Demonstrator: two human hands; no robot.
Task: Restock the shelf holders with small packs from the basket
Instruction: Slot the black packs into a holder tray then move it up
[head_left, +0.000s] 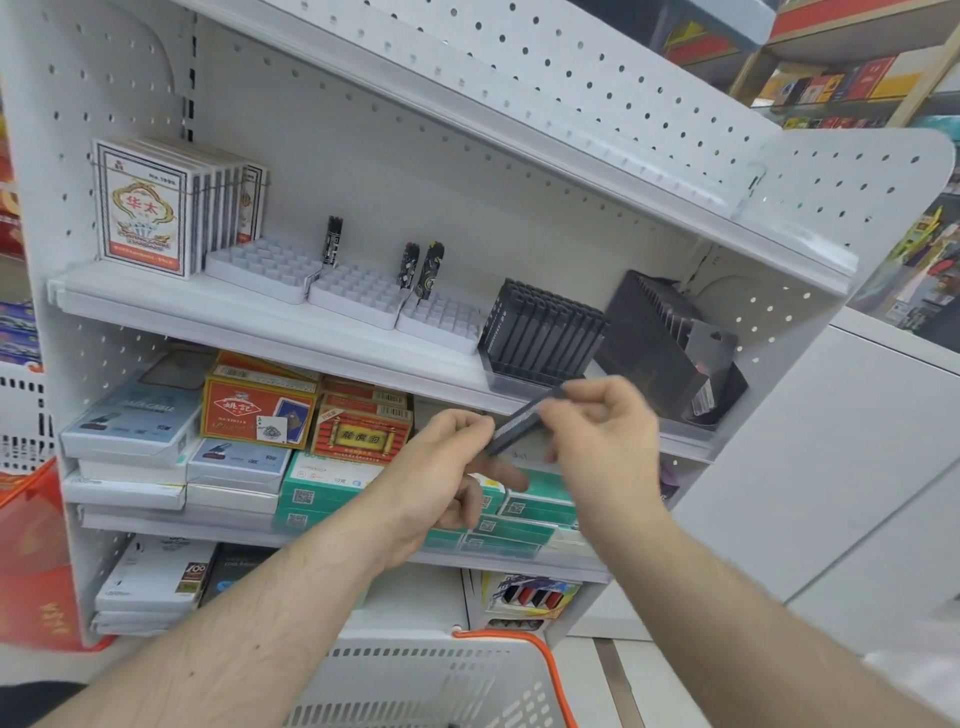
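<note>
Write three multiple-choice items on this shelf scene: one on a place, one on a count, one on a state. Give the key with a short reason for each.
1. Where does the black holder full of dark packs stand?
A. In the white basket
B. On the upper shelf, right of the white trays
C. On the bottom shelf

2. How many lighters stand in the white trays?
A. Three
B. Seven
C. None

3. What is the state of the slim dark pack?
A. Lying in the basket
B. Slotted into a white tray
C. Held between both hands in front of the shelf

Key:
1 B: it sits just right of the third tray.
2 A: one lighter stands at the back and two to its right.
3 C: the left hand and right hand pinch it with their fingers.
</note>
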